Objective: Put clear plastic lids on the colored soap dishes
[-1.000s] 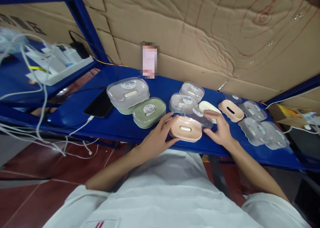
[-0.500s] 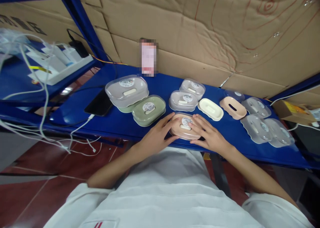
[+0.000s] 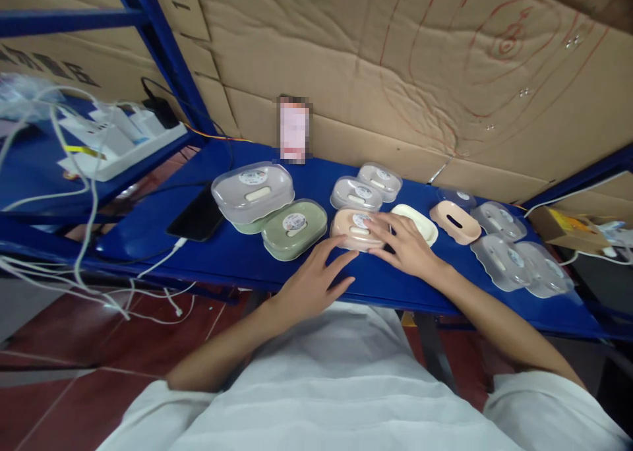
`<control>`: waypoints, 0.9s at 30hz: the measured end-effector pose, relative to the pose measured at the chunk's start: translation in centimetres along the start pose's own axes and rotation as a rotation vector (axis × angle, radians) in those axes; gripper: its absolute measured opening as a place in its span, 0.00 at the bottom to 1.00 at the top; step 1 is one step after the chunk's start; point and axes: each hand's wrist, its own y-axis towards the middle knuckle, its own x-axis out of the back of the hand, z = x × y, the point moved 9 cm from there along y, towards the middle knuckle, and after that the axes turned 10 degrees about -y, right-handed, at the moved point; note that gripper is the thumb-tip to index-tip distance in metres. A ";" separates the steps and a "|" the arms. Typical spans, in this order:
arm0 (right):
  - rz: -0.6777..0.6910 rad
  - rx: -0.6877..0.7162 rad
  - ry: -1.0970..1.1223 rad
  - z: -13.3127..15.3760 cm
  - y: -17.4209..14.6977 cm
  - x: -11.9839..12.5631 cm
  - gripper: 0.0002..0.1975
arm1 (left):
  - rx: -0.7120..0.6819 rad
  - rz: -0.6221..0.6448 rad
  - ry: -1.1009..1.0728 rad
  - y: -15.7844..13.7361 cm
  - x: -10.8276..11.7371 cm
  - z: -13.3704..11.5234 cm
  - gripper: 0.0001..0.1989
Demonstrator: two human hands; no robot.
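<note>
A peach soap box with a clear lid and a round label (image 3: 352, 228) sits on the blue table in front of me. My right hand (image 3: 408, 245) holds its right side, fingers over the lid and thumb at the near edge. Just left and nearer to me, my left hand (image 3: 316, 276) is open with its fingers spread, holding nothing. A green soap box (image 3: 295, 230) stands left of the peach one, and a grey soap box (image 3: 357, 194) stands right behind it. The cream tray (image 3: 426, 227) is partly hidden by my right hand.
A larger lidded box (image 3: 253, 190) stands at the left beside a black phone (image 3: 196, 220) on a cable. To the right lie a peach box part with a slot (image 3: 455, 222) and several clear-lidded pieces (image 3: 502, 261). Cardboard (image 3: 336, 75) walls the back.
The peach soap box has slid away from me, up to the grey one. My left hand has let go of it and drawn back; my right hand has stayed on it.
</note>
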 end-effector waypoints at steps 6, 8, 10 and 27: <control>-0.037 -0.096 0.074 -1.1 3.3 -1.5 0.32 | -0.021 0.069 0.024 0.1 -0.6 -0.1 0.19; -0.051 -0.132 0.071 -1.1 3.7 -1.7 0.30 | -0.033 0.087 0.043 0.1 -0.8 -0.3 0.18; -0.051 -0.164 0.050 -1.0 4.2 -1.8 0.28 | -0.036 0.099 0.050 0.2 -0.9 -0.4 0.17; 0.447 -0.349 0.030 -6.3 -0.4 -0.5 0.28 | -0.029 0.171 0.077 0.0 -1.4 -0.2 0.23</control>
